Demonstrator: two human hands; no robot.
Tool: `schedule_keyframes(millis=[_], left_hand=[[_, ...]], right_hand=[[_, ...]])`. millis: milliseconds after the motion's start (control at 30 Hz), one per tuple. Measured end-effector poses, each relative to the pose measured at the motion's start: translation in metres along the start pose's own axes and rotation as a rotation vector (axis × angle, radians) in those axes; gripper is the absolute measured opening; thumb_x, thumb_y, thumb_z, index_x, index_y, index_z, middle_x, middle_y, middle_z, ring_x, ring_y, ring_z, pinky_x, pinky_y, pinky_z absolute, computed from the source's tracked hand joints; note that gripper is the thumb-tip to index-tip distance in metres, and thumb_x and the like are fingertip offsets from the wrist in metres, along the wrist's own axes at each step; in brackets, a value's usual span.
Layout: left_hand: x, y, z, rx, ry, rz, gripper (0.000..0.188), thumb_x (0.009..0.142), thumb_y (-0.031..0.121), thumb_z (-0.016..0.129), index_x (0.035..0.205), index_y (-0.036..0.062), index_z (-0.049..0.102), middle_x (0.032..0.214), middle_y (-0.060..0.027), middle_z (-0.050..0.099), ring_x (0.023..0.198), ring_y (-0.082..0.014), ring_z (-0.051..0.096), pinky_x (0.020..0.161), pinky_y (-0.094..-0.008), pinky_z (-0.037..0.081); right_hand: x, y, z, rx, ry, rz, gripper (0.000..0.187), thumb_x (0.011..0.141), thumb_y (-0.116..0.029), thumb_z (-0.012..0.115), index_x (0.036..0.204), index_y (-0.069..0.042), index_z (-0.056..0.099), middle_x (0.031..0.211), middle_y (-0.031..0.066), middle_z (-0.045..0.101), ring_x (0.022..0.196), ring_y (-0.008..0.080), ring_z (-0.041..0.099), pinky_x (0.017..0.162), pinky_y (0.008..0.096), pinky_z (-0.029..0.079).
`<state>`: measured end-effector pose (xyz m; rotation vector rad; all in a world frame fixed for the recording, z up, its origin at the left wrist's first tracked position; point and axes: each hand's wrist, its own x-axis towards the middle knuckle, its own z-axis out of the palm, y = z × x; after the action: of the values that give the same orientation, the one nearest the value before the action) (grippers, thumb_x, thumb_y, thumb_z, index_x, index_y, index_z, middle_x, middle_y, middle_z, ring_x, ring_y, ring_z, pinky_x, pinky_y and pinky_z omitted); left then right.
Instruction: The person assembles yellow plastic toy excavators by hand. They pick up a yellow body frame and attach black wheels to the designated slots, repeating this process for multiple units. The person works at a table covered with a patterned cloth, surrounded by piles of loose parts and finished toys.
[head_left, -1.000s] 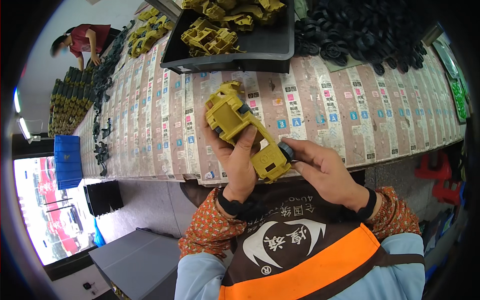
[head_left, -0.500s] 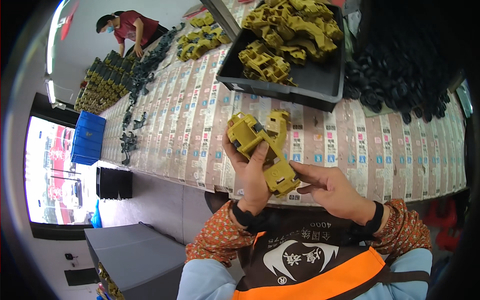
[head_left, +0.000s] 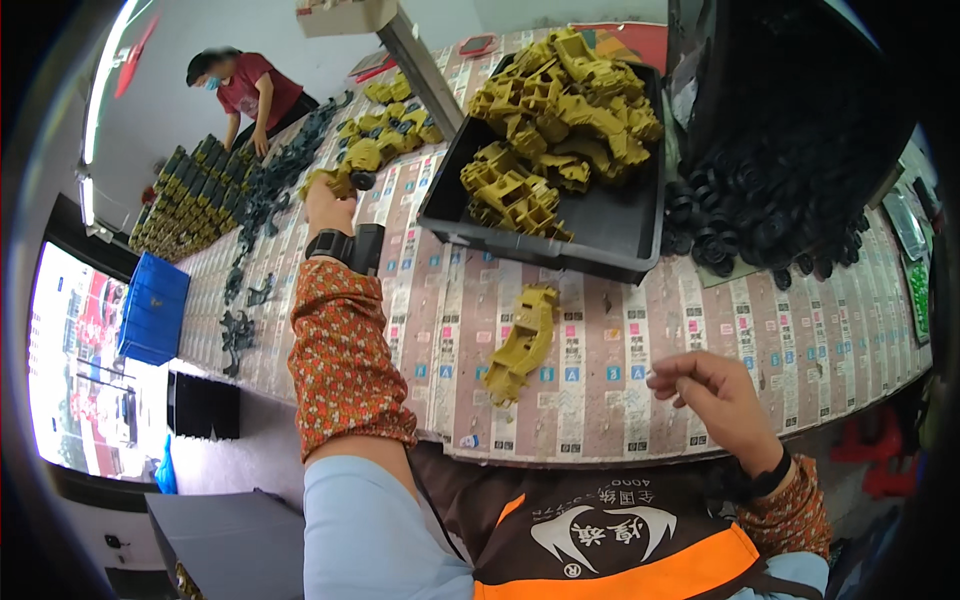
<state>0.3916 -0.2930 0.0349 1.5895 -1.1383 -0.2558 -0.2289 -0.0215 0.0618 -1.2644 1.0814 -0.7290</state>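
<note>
My left hand [head_left: 328, 208], at the end of an outstretched arm, is closed on a yellow plastic toy truck body [head_left: 345, 183] with a dark wheel showing. It is beside a group of similar yellow truck bodies [head_left: 392, 130] at the far left of the table; my fingers partly hide it. A single yellow plastic truck part [head_left: 523, 345] lies on the table in front of me. To its right, my right hand [head_left: 715, 400] hovers near the table's front edge, fingers loosely bent and apart, holding nothing visible.
A black tray [head_left: 540, 250] heaped with yellow parts stands ahead, near a metal post [head_left: 420, 65]. Black wheels [head_left: 740, 215] are piled at right. Dark parts [head_left: 285, 165] line the left side; a co-worker [head_left: 260, 95] stands beyond stacked pieces [head_left: 195, 195]. A blue crate [head_left: 155, 308] is at left.
My left hand has carried the truck body from in front of me to the far left. My right hand has come off it and moved right. The loose yellow part now shows fully.
</note>
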Motion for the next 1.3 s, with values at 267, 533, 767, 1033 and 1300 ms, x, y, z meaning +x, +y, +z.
schedule_keyframes(millis=[267, 533, 767, 1033, 1300], left_hand=[[-0.042, 0.106, 0.072, -0.421, -0.142, -0.12, 0.057, 0.089, 0.013, 0.073, 0.141, 0.0049, 0.05, 0.139, -0.0132, 0.058, 0.119, -0.0251, 0.063, 0.091, -0.0377, 0.055], [-0.151, 0.187, 0.135, 0.729, -0.969, 1.021, 0.069, 0.074, -0.003, 0.066, 0.137, 0.0241, 0.062, 0.139, -0.0037, 0.062, 0.137, -0.0268, 0.049, 0.111, -0.0472, 0.034], [-0.15, 0.219, 0.122, 0.609, -0.577, 1.063, 0.052, 0.076, 0.013, 0.082, 0.124, 0.011, 0.062, 0.113, -0.0079, 0.062, 0.112, -0.0289, 0.058, 0.103, -0.043, 0.042], [-0.24, 0.252, 0.046, -0.436, -0.945, 0.058, 0.071, 0.09, 0.038, 0.083, 0.14, 0.0035, 0.047, 0.12, -0.0101, 0.066, 0.114, -0.022, 0.066, 0.1, -0.0393, 0.056], [-0.362, 0.248, 0.026, -0.626, -1.116, -0.562, 0.083, 0.102, 0.049, 0.057, 0.163, 0.0081, 0.018, 0.125, -0.011, 0.059, 0.123, -0.028, 0.06, 0.111, -0.0459, 0.046]], right_hand=[[-0.02, 0.016, -0.023, -0.002, 0.124, 0.007, 0.025, 0.101, -0.001, 0.053, 0.119, 0.006, 0.069, 0.106, 0.014, 0.076, 0.096, 0.0189, 0.073, 0.084, 0.0299, 0.057], [0.029, 0.019, -0.047, -0.787, 0.296, -0.261, 0.023, 0.092, -0.005, 0.06, 0.111, -0.001, 0.071, 0.091, 0.0158, 0.075, 0.084, 0.0369, 0.072, 0.077, 0.0413, 0.056], [0.132, 0.023, -0.129, -1.285, 0.605, -0.602, 0.034, 0.092, -0.012, 0.064, 0.125, -0.006, 0.066, 0.126, 0.0122, 0.064, 0.115, 0.034, 0.059, 0.095, 0.0429, 0.052], [0.228, 0.045, -0.131, -1.539, 0.525, -0.593, 0.039, 0.103, -0.038, 0.054, 0.135, -0.018, 0.065, 0.15, 0.0047, 0.054, 0.138, 0.0317, 0.044, 0.107, 0.0612, 0.035], [0.163, 0.063, -0.116, -1.241, 0.271, -0.559, 0.041, 0.1, -0.038, 0.058, 0.132, -0.015, 0.068, 0.146, 0.0047, 0.058, 0.135, 0.0276, 0.048, 0.107, 0.049, 0.036]])
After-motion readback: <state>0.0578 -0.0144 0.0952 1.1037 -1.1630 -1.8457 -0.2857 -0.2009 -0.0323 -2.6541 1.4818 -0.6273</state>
